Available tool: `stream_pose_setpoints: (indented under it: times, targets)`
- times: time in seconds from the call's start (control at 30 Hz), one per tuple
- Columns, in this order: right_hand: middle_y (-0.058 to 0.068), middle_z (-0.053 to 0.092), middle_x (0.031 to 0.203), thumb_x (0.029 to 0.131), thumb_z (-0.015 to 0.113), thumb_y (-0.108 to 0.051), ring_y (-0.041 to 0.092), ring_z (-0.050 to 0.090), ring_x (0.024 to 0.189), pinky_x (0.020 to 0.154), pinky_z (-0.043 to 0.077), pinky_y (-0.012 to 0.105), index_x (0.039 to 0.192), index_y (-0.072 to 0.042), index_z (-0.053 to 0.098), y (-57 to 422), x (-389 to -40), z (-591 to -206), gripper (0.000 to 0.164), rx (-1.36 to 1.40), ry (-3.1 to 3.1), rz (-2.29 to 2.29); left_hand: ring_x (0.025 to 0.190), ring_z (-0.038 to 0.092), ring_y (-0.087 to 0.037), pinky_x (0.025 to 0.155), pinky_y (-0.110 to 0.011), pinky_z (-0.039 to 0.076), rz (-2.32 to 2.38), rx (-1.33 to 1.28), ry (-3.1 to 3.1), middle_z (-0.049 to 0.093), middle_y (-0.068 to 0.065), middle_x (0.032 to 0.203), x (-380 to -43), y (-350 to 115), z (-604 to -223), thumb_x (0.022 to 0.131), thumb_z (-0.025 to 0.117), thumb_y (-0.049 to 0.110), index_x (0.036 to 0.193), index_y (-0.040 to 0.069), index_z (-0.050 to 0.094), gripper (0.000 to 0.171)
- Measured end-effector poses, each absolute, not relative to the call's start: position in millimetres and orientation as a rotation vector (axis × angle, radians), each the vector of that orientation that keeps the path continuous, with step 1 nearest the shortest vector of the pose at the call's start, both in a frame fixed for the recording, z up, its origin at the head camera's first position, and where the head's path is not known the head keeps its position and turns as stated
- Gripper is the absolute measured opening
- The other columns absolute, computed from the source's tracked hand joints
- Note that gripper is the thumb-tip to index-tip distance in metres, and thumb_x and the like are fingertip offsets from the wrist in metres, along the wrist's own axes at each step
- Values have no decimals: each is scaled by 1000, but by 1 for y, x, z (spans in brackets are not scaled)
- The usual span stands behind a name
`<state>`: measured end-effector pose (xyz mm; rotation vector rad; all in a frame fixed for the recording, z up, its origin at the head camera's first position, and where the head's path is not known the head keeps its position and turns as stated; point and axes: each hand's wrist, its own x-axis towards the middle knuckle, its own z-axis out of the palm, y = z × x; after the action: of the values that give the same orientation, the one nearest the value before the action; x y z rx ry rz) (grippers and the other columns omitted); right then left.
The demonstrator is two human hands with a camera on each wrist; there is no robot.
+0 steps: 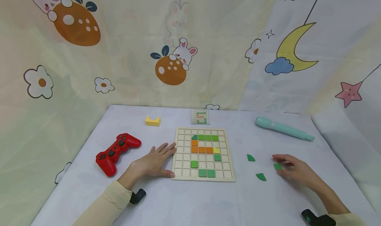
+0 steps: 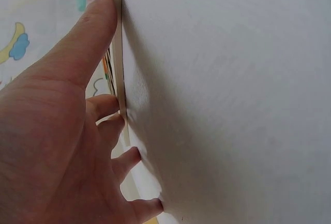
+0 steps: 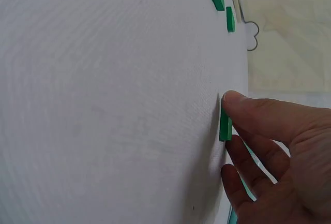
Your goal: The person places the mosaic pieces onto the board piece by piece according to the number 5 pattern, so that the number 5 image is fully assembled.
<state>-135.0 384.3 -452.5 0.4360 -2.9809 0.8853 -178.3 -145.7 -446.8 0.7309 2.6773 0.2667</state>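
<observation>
A wooden grid board [image 1: 183, 156] lies mid-table, with green, orange and yellow tiles in some of its squares. My left hand [image 1: 152, 162] rests at the board's left edge with its fingers spread. In the left wrist view, the thumb [image 2: 95, 14] touches the board's side. Over to the right, my right hand [image 1: 298, 173] pinches a green tile [image 1: 278, 166] between thumb and fingers, at the table surface. In the right wrist view this green tile [image 3: 225, 120] stands out beneath the thumb tip. Two green quarter-round tiles, one upper [image 1: 251, 158] and one lower [image 1: 261, 177], lie between board and right hand.
A small pattern card [image 1: 200, 117] lies behind the board. To the left are a red game controller [image 1: 116, 153] and a yellow notched block [image 1: 153, 121]. A teal tube-shaped object [image 1: 284, 129] lies at the back right. Printed cloth hangs behind the table.
</observation>
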Motion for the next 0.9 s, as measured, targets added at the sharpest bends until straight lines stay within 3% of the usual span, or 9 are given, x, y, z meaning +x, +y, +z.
stream_pose_setpoints:
  times: [0.23, 0.47, 0.73, 0.9]
  targets:
    - [7, 72, 109, 81, 77, -17, -16, 52, 96, 79, 46, 11, 125, -7, 62, 385, -135, -458, 47, 401, -2980, 879, 151, 12, -31, 115, -65, 18, 281, 735, 2682, 13, 3, 164, -178, -146, -448, 78, 70, 60, 155, 20, 24, 98]
    - [6, 73, 108, 83, 76, -17, -8, 54, 93, 79, 47, 12, 124, -8, 63, 372, -137, -453, 45, 409, -2951, 880, 151, 12, -31, 115, -65, 19, 272, 730, 2684, 14, 3, 164, -178, -145, -449, 78, 70, 60, 154, 20, 24, 98]
    - [-2, 71, 107, 83, 76, -13, 10, 59, 95, 83, 51, 24, 125, -12, 63, 320, -148, -440, 44, 467, -2980, 879, 151, 12, -31, 115, -65, 19, 264, 719, 2684, 14, 3, 164, -179, -145, -450, 77, 71, 60, 154, 21, 25, 98]
    - [-3, 69, 105, 81, 77, -12, 15, 60, 94, 82, 53, 30, 123, -11, 64, 279, -155, -442, 44, 546, -2976, 945, 150, 13, -31, 114, -65, 20, 262, 731, 2685, 14, 3, 164, -178, -146, -450, 77, 70, 61, 154, 20, 25, 98]
